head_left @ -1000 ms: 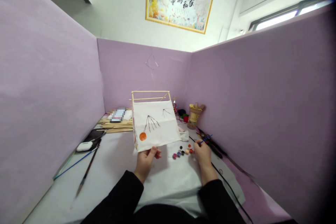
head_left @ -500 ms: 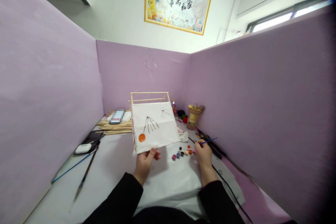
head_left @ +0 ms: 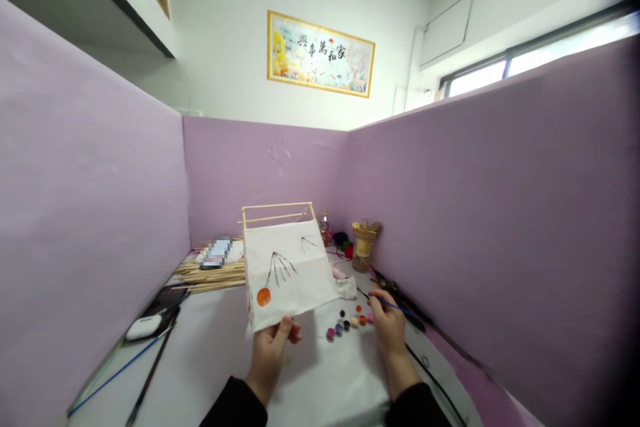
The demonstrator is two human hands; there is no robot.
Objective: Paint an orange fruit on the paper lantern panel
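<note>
My left hand (head_left: 270,352) is closed on the lower edge of a paper lantern (head_left: 285,273), a white box on a thin wooden frame. Its facing side has black brush strokes and an orange dot. I hold it up above the white table (head_left: 210,353). My right hand (head_left: 387,327) pinches a thin blue paintbrush (head_left: 397,307), its handle pointing to the right. The hand hovers beside a row of small paint pots (head_left: 350,323) in purple, dark, tan, orange and red.
Purple partition walls (head_left: 90,213) close in the table on the left, back and right. Bamboo sticks (head_left: 213,273) lie at the back left. A white earbud case (head_left: 143,327), long brushes (head_left: 150,373), a small wooden ornament (head_left: 363,245) and black cables (head_left: 430,373) surround the work area.
The view has tilted up, so everything sits lower in the frame. Both hands keep their grips; the brush handle now points more level to the right.
</note>
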